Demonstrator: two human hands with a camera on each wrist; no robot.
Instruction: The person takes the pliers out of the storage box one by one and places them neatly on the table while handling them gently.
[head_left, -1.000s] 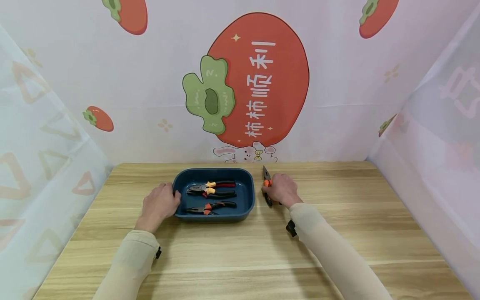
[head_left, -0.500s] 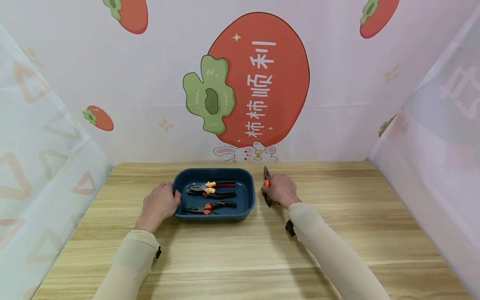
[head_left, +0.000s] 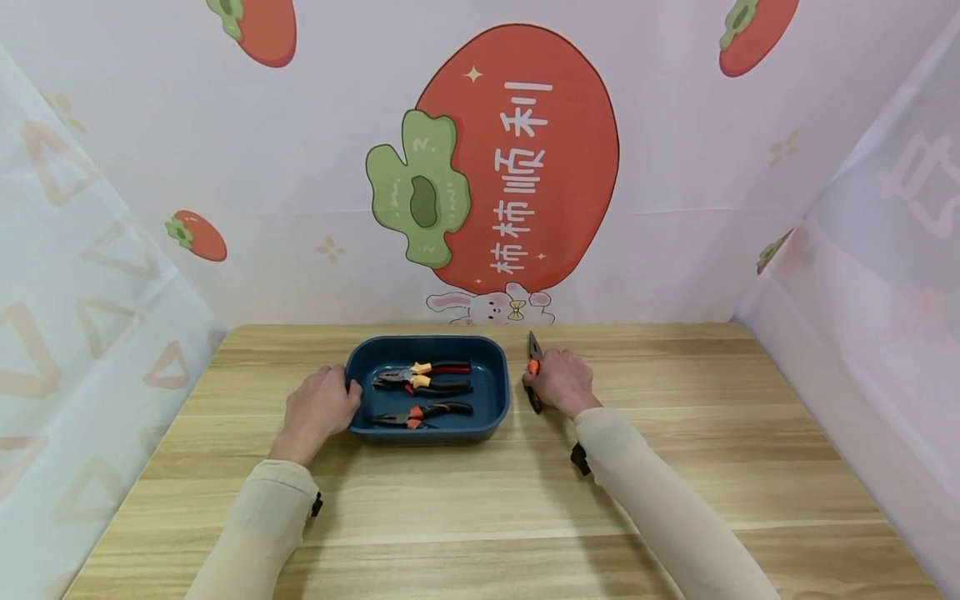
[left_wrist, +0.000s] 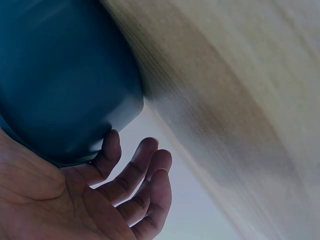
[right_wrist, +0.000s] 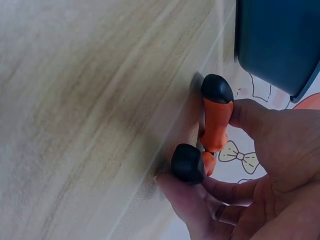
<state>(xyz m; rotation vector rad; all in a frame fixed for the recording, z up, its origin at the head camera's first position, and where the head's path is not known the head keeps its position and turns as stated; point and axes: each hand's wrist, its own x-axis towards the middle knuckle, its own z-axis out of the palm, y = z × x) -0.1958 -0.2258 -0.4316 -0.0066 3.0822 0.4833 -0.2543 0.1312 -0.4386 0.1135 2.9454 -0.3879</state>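
On the table, a dark blue plastic bin [head_left: 435,437] is gripped at its left end by my left hand [head_left: 318,408]. The left wrist view has my fingers [left_wrist: 111,150] bent at the wall of the bin [left_wrist: 65,75]. To the right of the bin, my right hand [head_left: 562,379] holds needle-nose pliers [head_left: 534,346], jaws pointing to the back wall. Their orange and black handles [right_wrist: 217,122] sit between thumb and fingers, close above the table. Inside the bin lie orange-and-black pliers [head_left: 446,408], yellow-and-black pliers [head_left: 450,388] and a pair with red-and-black handles [head_left: 452,367].
The wood-grain table [head_left: 450,517] reaches back to a white cloth wall [head_left: 315,167] printed with persimmons and a rabbit. Further cloth walls stand on the left and right sides. A dark wrist camera [head_left: 581,458] sits under my right sleeve.
My right hand and its pliers have shifted very slightly, and the pliers' tip has moved a little to the right. The left hand and bin stay put.
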